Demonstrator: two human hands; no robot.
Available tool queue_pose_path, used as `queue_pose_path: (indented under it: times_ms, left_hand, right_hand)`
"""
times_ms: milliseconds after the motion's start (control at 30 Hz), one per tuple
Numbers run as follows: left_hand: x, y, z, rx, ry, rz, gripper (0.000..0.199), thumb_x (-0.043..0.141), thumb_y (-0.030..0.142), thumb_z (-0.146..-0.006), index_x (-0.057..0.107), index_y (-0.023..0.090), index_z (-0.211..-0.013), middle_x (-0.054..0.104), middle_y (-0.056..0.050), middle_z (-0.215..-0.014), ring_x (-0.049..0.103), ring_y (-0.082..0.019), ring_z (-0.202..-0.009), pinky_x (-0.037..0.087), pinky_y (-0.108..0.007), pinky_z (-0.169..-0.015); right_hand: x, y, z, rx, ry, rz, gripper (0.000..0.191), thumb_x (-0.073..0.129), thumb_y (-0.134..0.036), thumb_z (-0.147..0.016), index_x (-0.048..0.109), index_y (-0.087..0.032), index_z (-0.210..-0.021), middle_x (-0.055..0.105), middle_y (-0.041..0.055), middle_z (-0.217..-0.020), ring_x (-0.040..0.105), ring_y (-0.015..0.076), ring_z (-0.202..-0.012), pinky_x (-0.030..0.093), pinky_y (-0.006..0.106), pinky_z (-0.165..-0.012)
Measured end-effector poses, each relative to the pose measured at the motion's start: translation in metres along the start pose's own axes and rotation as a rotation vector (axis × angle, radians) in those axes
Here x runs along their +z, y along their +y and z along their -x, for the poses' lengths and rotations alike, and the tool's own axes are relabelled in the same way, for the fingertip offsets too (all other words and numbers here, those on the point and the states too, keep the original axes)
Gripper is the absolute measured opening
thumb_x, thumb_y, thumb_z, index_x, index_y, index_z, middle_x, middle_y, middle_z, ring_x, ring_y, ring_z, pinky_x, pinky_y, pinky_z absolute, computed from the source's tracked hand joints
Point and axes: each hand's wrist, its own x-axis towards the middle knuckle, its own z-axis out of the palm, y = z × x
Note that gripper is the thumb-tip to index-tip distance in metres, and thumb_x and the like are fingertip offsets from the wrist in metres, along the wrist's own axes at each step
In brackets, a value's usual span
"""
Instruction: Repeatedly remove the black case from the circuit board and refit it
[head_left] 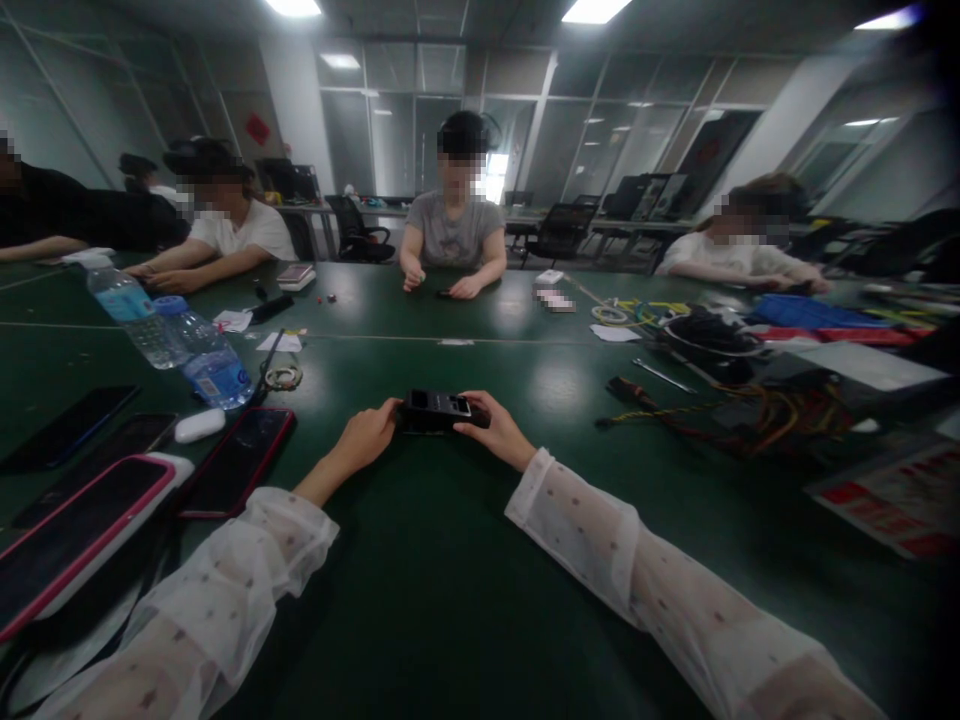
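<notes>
A small black box-shaped device (437, 405) with dark square openings and a lighter patch on its top is held low over the green table (450, 560); I cannot tell whether it touches the surface. My left hand (369, 436) is closed on its left end, fingers against the side. Around the right end, my right hand (491, 428) grips it between thumb and fingers. Its underside and the fingertips behind it are hidden. Sheer white spotted sleeves cover both forearms.
Several phones, including a pink-edged phone (82, 540), lie at left beside a white earbud case (199, 425) and a water bottle (202, 355). On the right are a wrench (664, 376), bundled cables (780, 405) and a metal box (892, 490). A person (454, 220) sits opposite.
</notes>
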Motion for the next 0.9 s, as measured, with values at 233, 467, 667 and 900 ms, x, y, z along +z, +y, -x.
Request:
queue_pose_path:
  times_ms: [233, 467, 667, 900]
  left_hand:
    - [0.001, -0.001, 0.001, 0.037, 0.024, -0.019, 0.036, 0.027, 0.025, -0.103, 0.048, 0.019, -0.131, 0.072, -0.008, -0.097, 0.07, -0.022, -0.088, 0.05, -0.033, -0.077]
    - [-0.001, 0.001, 0.001, 0.018, 0.002, -0.002, 0.036, 0.027, 0.026, -0.103, 0.047, 0.02, -0.133, 0.072, -0.007, -0.097, 0.07, -0.02, -0.084, 0.05, -0.031, -0.075]
    - [-0.002, 0.001, 0.002, 0.028, 0.006, 0.027, 0.036, 0.027, 0.027, -0.103, 0.048, 0.02, -0.132, 0.071, -0.007, -0.096, 0.069, -0.019, -0.082, 0.05, -0.03, -0.074]
    - [-0.001, -0.001, 0.0, 0.048, 0.002, 0.049, 0.035, 0.028, 0.027, -0.103, 0.048, 0.02, -0.131, 0.071, -0.007, -0.095, 0.069, -0.019, -0.08, 0.049, -0.029, -0.071]
  right_hand:
    - [0.0, 0.003, -0.001, -0.04, 0.211, -0.024, 0.05, 0.072, -0.042, -0.078, 0.048, -0.022, -0.118, 0.063, 0.0089, -0.119, 0.062, 0.0234, -0.111, 0.05, 0.042, -0.095]
    - [-0.032, 0.018, 0.001, -0.076, 0.598, 0.32, 0.054, 0.071, -0.046, -0.076, 0.049, -0.02, -0.118, 0.062, 0.0108, -0.114, 0.06, 0.0261, -0.106, 0.049, 0.045, -0.094]
    - [-0.055, 0.037, 0.006, 0.03, 0.656, 0.36, 0.059, 0.071, -0.051, -0.072, 0.049, -0.017, -0.115, 0.064, 0.0144, -0.109, 0.063, 0.0284, -0.1, 0.05, 0.047, -0.09]
    - [-0.057, 0.052, 0.004, 0.193, 0.645, 0.31, 0.068, 0.074, -0.057, -0.066, 0.048, -0.017, -0.115, 0.064, 0.0165, -0.112, 0.064, 0.0304, -0.1, 0.051, 0.05, -0.09]
